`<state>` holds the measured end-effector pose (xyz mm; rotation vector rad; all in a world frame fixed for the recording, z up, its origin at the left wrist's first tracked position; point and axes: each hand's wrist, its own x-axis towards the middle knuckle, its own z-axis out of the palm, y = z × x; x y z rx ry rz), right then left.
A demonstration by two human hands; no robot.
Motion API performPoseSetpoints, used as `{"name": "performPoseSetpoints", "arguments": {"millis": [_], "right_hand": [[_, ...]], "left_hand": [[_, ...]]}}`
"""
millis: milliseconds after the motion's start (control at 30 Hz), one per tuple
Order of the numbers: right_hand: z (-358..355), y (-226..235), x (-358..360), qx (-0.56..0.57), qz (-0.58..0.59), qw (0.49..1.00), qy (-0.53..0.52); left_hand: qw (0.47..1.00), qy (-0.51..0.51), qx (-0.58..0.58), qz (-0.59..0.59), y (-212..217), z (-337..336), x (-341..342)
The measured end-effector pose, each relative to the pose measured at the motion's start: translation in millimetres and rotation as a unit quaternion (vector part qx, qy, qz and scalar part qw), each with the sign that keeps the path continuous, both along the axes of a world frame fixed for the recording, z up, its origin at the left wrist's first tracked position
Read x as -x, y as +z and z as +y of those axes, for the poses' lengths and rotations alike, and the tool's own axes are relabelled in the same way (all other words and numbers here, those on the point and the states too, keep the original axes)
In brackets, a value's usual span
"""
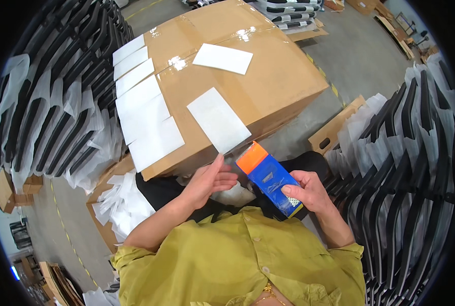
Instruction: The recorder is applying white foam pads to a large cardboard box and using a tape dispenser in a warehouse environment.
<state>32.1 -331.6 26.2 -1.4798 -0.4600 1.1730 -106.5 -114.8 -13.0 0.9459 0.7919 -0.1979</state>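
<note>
My right hand [311, 191] grips a blue tape dispenser [273, 178] with an orange end and a row of metal teeth. Its toothed end points up and left, close to the near corner of a white foam sheet [219, 120]. That sheet lies on a large brown cardboard box [283, 86] and reaches its near edge. My left hand [209, 181] is open below the sheet, fingers stretched toward the dispenser and thumb raised near the sheet's lower corner. Nothing shows in its fingers.
Another white sheet [223, 58] lies farther back on the box, with several overlapping sheets [148, 122] along its left side. Below left, an open carton holds white pieces [125, 209]. Stacked black frames with white wrapping [59, 112] flank the left; similar frames [400, 168] stand right.
</note>
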Motion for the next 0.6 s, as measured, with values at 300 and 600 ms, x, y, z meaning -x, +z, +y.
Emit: {"name": "performPoseSetpoints", "arguments": {"millis": [300, 600], "right_hand": [[-22.1, -8.0, 15.8, -0.004, 0.013, 1.0, -0.005], [-44.4, 13.7, 47.5, -0.01, -0.179, 0.983, -0.04]], "left_hand": [[0.981, 0.134, -0.015, -0.137, -2.6, -17.0, -52.4], [0.974, 0.167, 0.056, -0.14, 25.7, -11.0, -62.6]]}}
